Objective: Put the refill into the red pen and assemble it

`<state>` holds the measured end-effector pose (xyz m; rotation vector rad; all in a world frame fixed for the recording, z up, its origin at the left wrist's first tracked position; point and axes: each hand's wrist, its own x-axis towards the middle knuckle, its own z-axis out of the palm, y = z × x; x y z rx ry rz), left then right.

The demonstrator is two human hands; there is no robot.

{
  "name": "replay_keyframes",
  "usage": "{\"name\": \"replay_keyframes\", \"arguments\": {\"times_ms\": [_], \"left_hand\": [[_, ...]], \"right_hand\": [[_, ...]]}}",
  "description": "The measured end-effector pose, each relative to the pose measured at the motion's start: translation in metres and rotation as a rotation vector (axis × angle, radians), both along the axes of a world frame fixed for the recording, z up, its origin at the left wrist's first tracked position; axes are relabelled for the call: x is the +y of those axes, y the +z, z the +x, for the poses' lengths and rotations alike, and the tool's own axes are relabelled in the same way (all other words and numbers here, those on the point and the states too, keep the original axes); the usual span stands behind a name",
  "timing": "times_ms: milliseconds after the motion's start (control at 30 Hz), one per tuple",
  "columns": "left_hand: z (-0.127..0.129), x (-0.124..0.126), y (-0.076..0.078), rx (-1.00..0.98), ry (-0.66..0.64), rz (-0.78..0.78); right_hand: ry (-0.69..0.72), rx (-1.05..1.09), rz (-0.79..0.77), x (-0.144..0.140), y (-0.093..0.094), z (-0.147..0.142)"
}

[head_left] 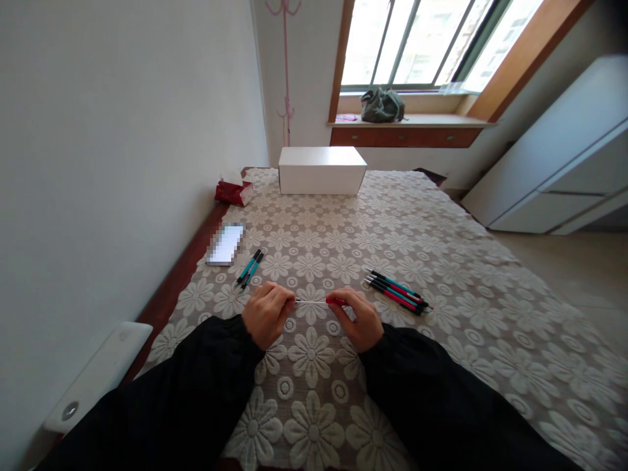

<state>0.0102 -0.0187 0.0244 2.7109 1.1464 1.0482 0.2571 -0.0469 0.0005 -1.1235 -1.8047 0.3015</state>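
Head view: both hands low over the desk with the cream floral lace cloth (441,275), near its front edge. Left hand (266,318) has its grip closed on one end of a thin white pen refill rod (311,301); right hand (358,320) has its grip pinched shut on the red pen barrel (336,301) at the rod's other end. Long axis runs left-right, level, just above the cloth, rod end toward the left hand.

Handling, my read: refill is light, slim, bends easily and is a bit slick, so hold it close to the ends with fingertips; barrel is stiff plastic, safe to pinch mid-body.

Nearby: two teal-and-black pens (250,267) left of the hands, a bundle of red, teal and black pens (397,292) to the right, both well apart from the hands. White rectangular box (321,169) at the far edge.
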Motion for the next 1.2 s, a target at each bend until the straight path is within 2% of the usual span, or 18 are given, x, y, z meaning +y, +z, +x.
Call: {"name": "replay_keyframes", "arguments": {"times_ms": [67,267,400,467,600,700,1000,1200], "left_hand": [[0.000,0.000,0.001,0.004,-0.002,-0.024],[-0.001,0.000,0.000,-0.013,0.023,-0.024],[0.000,-0.001,-0.002,-0.011,-0.010,-0.029],[0.001,-0.002,-0.004,-0.018,-0.055,-0.038],[0.005,-0.007,-0.006,-0.078,-0.165,-0.032],[0.007,-0.010,-0.007,-0.164,-0.196,-0.019],[0.006,-0.012,-0.005,-0.274,-0.203,-0.028],[0.006,-0.012,-0.004,-0.271,-0.198,-0.047]], "right_hand": [[0.023,-0.008,-0.009,0.000,0.000,0.000],[-0.034,-0.048,0.024,-0.001,0.002,0.001],[-0.016,-0.104,0.030,0.000,0.001,0.000],[0.032,-0.132,0.026,0.000,-0.001,-0.001],[0.217,-0.181,0.020,-0.001,-0.002,-0.005],[0.278,-0.180,0.003,-0.004,-0.001,-0.009],[0.251,-0.118,-0.190,-0.014,0.007,-0.015],[0.189,-0.166,-0.166,-0.016,0.002,-0.015]]}}
